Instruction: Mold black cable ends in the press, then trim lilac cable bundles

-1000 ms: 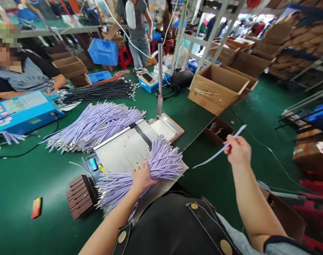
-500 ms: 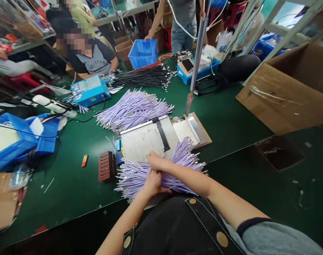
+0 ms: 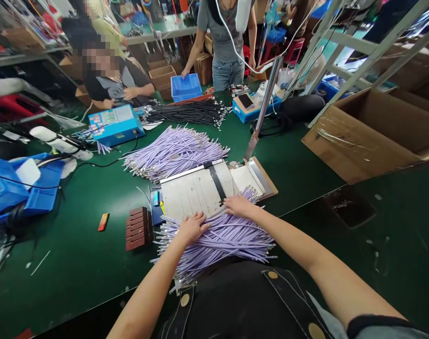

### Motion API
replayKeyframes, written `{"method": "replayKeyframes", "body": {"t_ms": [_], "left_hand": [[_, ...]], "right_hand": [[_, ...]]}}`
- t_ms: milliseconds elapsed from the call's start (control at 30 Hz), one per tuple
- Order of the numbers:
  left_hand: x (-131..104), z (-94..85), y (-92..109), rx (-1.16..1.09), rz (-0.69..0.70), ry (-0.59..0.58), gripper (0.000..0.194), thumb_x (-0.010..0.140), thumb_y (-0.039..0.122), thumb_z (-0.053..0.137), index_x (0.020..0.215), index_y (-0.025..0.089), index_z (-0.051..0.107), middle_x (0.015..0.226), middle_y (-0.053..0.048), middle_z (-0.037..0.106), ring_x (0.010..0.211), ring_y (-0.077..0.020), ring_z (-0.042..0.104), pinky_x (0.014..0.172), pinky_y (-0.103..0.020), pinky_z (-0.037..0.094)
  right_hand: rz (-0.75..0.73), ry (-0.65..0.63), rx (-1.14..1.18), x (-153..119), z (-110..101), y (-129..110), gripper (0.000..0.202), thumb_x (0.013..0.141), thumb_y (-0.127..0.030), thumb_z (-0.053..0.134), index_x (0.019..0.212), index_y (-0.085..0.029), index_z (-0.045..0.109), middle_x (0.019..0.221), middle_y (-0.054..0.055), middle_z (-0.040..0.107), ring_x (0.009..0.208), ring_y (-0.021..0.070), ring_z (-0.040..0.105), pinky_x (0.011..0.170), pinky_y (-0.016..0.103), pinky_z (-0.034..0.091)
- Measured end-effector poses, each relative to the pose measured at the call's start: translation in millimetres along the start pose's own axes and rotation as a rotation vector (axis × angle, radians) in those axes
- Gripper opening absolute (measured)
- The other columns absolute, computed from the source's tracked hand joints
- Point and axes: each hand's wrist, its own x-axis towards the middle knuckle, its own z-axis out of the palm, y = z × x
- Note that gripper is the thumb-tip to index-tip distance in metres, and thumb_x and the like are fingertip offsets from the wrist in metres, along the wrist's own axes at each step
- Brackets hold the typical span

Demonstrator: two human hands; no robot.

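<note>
Two hands, left (image 3: pixel 192 229) and right (image 3: pixel 238 207), lie with fingers loosely open on one pile of thin purple strips (image 3: pixel 221 240) by the surface's (image 3: pixel 76 263) front edge.

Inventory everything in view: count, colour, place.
table: one, green, centre
near cable pile: one, lilac, bottom centre
far cable pile: one, lilac, mid-table
cable bundle: one, black, further back
board: one, pale, centre
slotted block: one, brown, left
cardboard box: one large, brown, right
metal post: one, grey, centre-right
people: several, background
smaller background items: too blurred to count
left hand: one, bare, on near cable pile
right hand: one, bare, at its edge
</note>
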Motion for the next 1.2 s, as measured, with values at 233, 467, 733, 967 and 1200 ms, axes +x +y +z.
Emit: {"method": "replayKeyframes", "body": {"t_ms": [233,467,733,967,1200], "left_hand": [[-53.4,24.3,-1.9,0.097,-0.105,0.18,0.054,0.095,0.059,0.037,0.13,0.025,0.059,0.136,-0.01,0.061,0.125,-0.0286,0.055,0.109,-0.051,0.034],[-35.0,4.9,4.3,0.08,-0.081,0.105,0.049,0.096,0.051,0.042,0.132,0.021,0.056,0.139,-0.013,0.056,0.131,-0.0321,0.048,0.114,-0.063,0.02],[-46.6,18.5,49.8,0.145,0.364,-0.053,0.104,0.067,0.05,0.08,0.152,0.021,0.028,0.16,-0.018,0.023,0.148,-0.0379,0.018,0.116,-0.066,0.001],[-57.4,27.7,69.7,0.121,0.347,0.024,0.091,0.073,0.056,0.072,0.149,0.019,0.037,0.157,-0.016,0.032,0.143,-0.0382,0.029,0.116,-0.067,0.001],[-70.0,44.2,65.9,0.127,0.314,0.108,0.083,0.078,0.043,0.073,0.149,0.023,0.036,0.158,-0.013,0.03,0.146,-0.0367,0.024,0.114,-0.07,0.006]], "right_hand": [[0.139,0.026,0.001,-58.8,23.0,-11.6,0.051,0.098,-0.052,0.043,0.13,-0.014,0.056,0.132,0.017,0.058,0.124,0.0295,0.05,0.103,0.047,0.036],[0.078,0.111,0.026,-72.9,13.9,-26.3,0.054,0.096,-0.043,0.051,0.14,-0.014,0.047,0.148,0.016,0.044,0.139,0.0303,0.035,0.116,0.056,0.019],[0.0,0.129,-0.076,-124.6,68.4,-61.6,0.094,0.076,-0.048,0.074,0.151,-0.014,0.03,0.159,0.021,0.018,0.147,0.0378,0.012,0.115,0.063,0.014],[-0.068,0.161,-0.093,-112.3,74.7,-65.0,0.09,0.077,-0.047,0.074,0.15,-0.014,0.033,0.158,0.02,0.022,0.146,0.0368,0.018,0.115,0.065,0.014],[-0.1,0.219,-0.049,-115.5,76.9,-57.4,0.063,0.089,-0.042,0.063,0.145,-0.019,0.044,0.153,0.016,0.036,0.143,0.0326,0.03,0.115,0.06,0.022]]}}
